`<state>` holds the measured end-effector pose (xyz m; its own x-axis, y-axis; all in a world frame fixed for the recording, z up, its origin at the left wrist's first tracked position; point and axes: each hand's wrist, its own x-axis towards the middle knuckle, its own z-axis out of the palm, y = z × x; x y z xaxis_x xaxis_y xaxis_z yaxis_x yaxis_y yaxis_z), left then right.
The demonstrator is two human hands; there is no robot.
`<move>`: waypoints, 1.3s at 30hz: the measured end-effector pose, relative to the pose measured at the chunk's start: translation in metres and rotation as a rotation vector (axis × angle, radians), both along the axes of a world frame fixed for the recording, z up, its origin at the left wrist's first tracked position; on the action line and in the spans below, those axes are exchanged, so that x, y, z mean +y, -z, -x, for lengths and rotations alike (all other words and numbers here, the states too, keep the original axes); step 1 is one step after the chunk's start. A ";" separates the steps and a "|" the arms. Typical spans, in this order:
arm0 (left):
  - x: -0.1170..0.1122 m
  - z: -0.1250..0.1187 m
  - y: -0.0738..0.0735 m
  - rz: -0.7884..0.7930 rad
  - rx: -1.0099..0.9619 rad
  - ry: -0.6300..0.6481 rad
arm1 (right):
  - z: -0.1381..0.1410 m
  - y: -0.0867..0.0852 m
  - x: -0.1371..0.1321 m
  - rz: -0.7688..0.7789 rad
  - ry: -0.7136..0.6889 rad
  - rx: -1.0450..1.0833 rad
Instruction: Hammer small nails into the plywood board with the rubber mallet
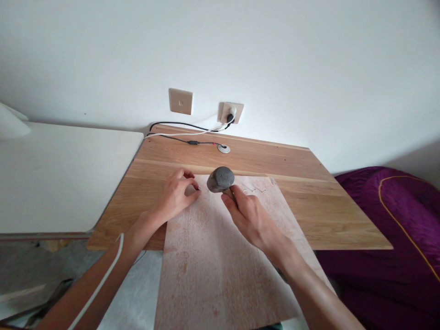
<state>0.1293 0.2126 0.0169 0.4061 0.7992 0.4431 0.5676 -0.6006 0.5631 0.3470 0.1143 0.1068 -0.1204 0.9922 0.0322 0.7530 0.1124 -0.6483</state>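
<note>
A pale plywood board (213,256) lies on the wooden table (323,201) and sticks out past its near edge. My right hand (249,215) grips a hammer by its handle close to the grey head (220,179), which hovers over the board's far edge. My left hand (177,195) pinches a small nail (199,188) upright on the board, just left of the hammer head. Several loose nails (255,189) lie on the board to the right of the hammer.
A white table (62,169) stands to the left. Black and white cables (192,133) run from a wall socket (231,112) across the table's back edge. A purple cushion or bedding (388,229) fills the right side. Grey floor shows below left.
</note>
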 end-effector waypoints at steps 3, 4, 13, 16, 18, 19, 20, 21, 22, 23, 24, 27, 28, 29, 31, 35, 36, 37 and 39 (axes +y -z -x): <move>-0.001 0.000 -0.001 0.016 0.004 0.017 | 0.008 0.007 0.010 -0.008 -0.030 -0.059; -0.001 0.000 -0.001 0.020 0.003 0.023 | 0.011 0.010 0.013 -0.007 -0.037 -0.087; 0.002 -0.002 0.007 0.004 -0.028 -0.001 | 0.016 0.024 0.017 -0.014 -0.049 -0.214; 0.002 -0.002 0.005 0.008 -0.029 0.013 | 0.016 0.023 0.016 0.004 -0.049 -0.221; 0.001 -0.001 0.004 0.016 -0.026 0.021 | 0.016 0.022 0.015 -0.002 -0.049 -0.212; 0.001 -0.001 0.004 0.021 -0.025 0.024 | 0.015 0.022 0.015 -0.013 -0.048 -0.202; 0.001 -0.001 0.003 0.026 -0.025 0.025 | 0.016 0.022 0.015 -0.023 -0.049 -0.194; 0.001 -0.001 0.003 0.028 -0.028 0.023 | 0.016 0.022 0.014 -0.025 -0.053 -0.192; 0.001 -0.001 0.003 0.030 -0.032 0.020 | 0.016 0.023 0.014 -0.020 -0.057 -0.197; 0.002 -0.001 0.003 0.032 -0.038 0.018 | 0.016 0.023 0.013 -0.011 -0.058 -0.207; 0.002 -0.001 0.003 0.036 -0.042 0.019 | 0.016 0.023 0.013 -0.003 -0.058 -0.215; 0.002 -0.001 0.002 0.065 -0.049 0.035 | 0.017 0.024 0.011 -0.013 -0.061 -0.194; 0.002 -0.001 0.002 0.075 -0.050 0.043 | 0.018 0.024 0.010 -0.017 -0.058 -0.183; 0.002 -0.001 0.002 0.082 -0.051 0.048 | 0.018 0.024 0.010 -0.013 -0.060 -0.179; 0.003 0.000 0.003 0.084 -0.056 0.052 | 0.019 0.023 0.008 0.011 -0.069 -0.182; 0.005 0.001 0.006 0.068 -0.073 0.064 | 0.021 0.023 0.005 0.047 -0.096 -0.145; 0.005 0.001 0.007 0.063 -0.073 0.067 | 0.021 0.023 0.005 0.048 -0.093 -0.137; 0.005 0.001 0.007 0.060 -0.072 0.068 | 0.021 0.024 0.004 0.047 -0.090 -0.136; 0.005 0.001 0.007 0.058 -0.069 0.065 | 0.021 0.024 0.004 0.043 -0.084 -0.134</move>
